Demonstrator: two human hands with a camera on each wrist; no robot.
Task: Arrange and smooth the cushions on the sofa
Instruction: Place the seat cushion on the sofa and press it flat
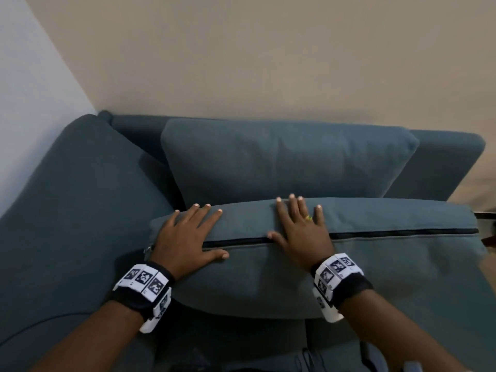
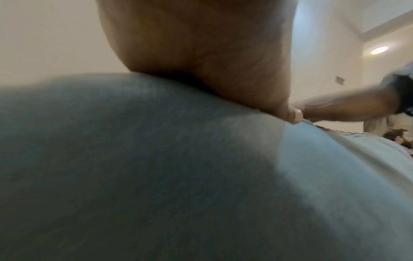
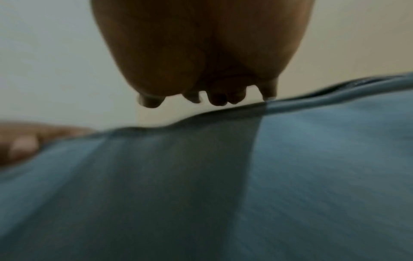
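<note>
Right now the front cushion (image 1: 335, 269) lies across the lower middle of the head view, its long axis running left to right, with the zip (image 1: 402, 233) along the top edge facing me. It sits just in front of the back cushion (image 1: 284, 159), which leans against the sofa (image 1: 67, 210) backrest in the centre of the frame. My left hand (image 1: 188, 237) is flat on the cushion's left end, fingers spread and straight, thumb lying along the front face below the zip. My right hand (image 1: 300, 232) rests near the cushion's middle, fingers straight and reaching over the top edge towards the back cushion; it grips nothing. Both palms press on the fabric, which both wrist views also show, though blurred. The right half of the cushion, stretching to the right edge of the frame, lies beyond my right hand, so I judge that hand is the nearer one to sweep rightwards along the long axis and smooth it.
</note>
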